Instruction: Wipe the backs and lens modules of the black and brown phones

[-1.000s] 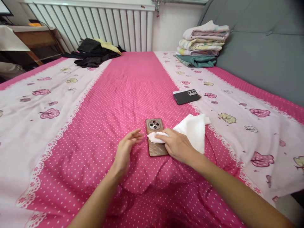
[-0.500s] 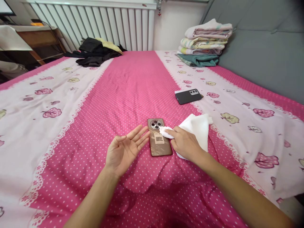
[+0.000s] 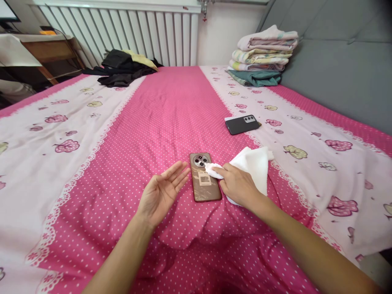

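A brown phone (image 3: pixel 204 179) lies face down on the pink dotted bed sheet (image 3: pixel 165 118), its round camera ring toward the far end and a label on its back. My right hand (image 3: pixel 237 185) grips a white cloth (image 3: pixel 252 165) and presses a bunched corner of it against the phone's right edge. Just left of the phone, my left hand (image 3: pixel 162 192) hovers palm up with fingers spread, holding nothing.
A black phone (image 3: pixel 241 123) lies face down farther back on the right. Folded blankets (image 3: pixel 263 55) are stacked by the grey headboard (image 3: pixel 337 61). Dark clothes (image 3: pixel 122 67) are heaped at the far edge below a radiator (image 3: pixel 128 30). A wooden table (image 3: pixel 45 49) stands at the far left.
My right hand slid the cloth from the phone's middle to its right edge, uncovering the label. My left hand turned palm up and opened beside the phone.
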